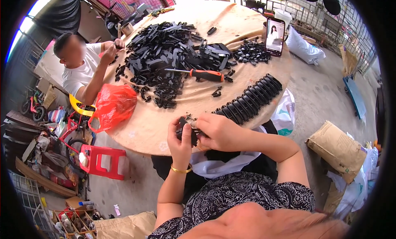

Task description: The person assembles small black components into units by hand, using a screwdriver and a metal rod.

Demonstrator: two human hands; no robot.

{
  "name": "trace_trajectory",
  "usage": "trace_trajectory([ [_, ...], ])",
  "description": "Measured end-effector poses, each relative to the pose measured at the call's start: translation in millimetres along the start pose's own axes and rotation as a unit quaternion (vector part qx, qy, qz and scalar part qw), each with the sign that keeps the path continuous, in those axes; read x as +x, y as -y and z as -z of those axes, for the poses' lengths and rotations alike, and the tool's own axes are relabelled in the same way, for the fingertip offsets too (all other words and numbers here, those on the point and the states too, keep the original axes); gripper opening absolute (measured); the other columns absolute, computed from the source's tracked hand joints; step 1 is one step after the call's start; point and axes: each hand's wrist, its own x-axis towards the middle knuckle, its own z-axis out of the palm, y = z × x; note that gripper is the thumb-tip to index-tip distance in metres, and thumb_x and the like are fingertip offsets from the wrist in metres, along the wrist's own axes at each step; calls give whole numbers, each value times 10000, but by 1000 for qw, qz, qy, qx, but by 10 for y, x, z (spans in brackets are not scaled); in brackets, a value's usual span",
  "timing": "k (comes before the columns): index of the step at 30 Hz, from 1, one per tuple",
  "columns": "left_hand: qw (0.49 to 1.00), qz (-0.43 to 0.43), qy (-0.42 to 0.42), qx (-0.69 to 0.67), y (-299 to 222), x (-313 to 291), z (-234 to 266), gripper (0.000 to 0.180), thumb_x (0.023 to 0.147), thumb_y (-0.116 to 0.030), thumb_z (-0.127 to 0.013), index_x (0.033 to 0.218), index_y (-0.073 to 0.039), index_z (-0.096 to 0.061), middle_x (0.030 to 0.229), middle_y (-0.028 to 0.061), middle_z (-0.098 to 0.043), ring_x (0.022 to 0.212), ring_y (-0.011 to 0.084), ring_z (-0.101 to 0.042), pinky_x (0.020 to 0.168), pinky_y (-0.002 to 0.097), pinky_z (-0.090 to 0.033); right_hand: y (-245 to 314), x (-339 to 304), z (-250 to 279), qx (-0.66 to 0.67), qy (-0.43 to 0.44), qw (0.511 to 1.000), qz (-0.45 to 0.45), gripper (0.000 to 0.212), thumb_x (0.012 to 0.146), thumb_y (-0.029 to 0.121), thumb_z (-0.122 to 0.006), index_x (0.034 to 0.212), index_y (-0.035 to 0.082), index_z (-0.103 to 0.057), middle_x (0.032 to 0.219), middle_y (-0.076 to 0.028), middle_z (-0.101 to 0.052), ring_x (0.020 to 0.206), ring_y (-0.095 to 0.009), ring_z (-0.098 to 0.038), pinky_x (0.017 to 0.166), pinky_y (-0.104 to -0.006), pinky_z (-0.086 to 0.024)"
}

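My left hand grips a small black plastic part at the near edge of the round table. My right hand pinches the same part from the right, with a small metal piece between the fingers. A gold bangle sits on my left wrist. Just beyond my hands lies a long row of assembled black parts. A large heap of loose black plastic pieces covers the table's middle, with an orange-handled screwdriver lying on it.
Another person sits at the table's left, handling black pieces. A red plastic bag hangs at the left edge above a red stool. A phone stands upright at the far right. A brown sack lies on the floor.
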Motion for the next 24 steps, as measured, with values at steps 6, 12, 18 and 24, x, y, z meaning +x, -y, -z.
trace_trajectory([
  [6,987,-96,0,125,94,1,-4,245,841,-114,-535,1045,14,-490,874,53,-533,776,114,-494,709,227,-408,51,-90,-2,-151,25,985,82,172,703,91,-594,767,-22,-482,710,-123,-475,630,-269,-527,582,-326,-452],
  [12,986,-111,-38,116,63,-86,-72,258,832,-115,-529,1044,24,-480,901,73,-513,794,138,-473,725,256,-404,104,-213,-99,-118,36,991,50,204,713,92,-543,836,-66,-502,771,-155,-494,708,-263,-537,638,-313,-466],
  [18,912,-270,-127,281,-1,-100,-113,276,837,-77,-506,1077,25,-417,915,101,-524,795,152,-494,726,260,-414,166,-193,-126,116,36,991,-49,360,705,25,-510,1034,-106,-449,945,-220,-482,875,-363,-507,727,-373,-459],
  [24,999,-45,-22,5,-29,191,236,219,812,-38,-531,991,10,-416,766,83,-572,650,125,-565,589,224,-455,-341,-114,402,-150,-110,979,-82,238,726,34,-528,959,-6,-551,867,-171,-558,793,-330,-563,691,-386,-467],
])
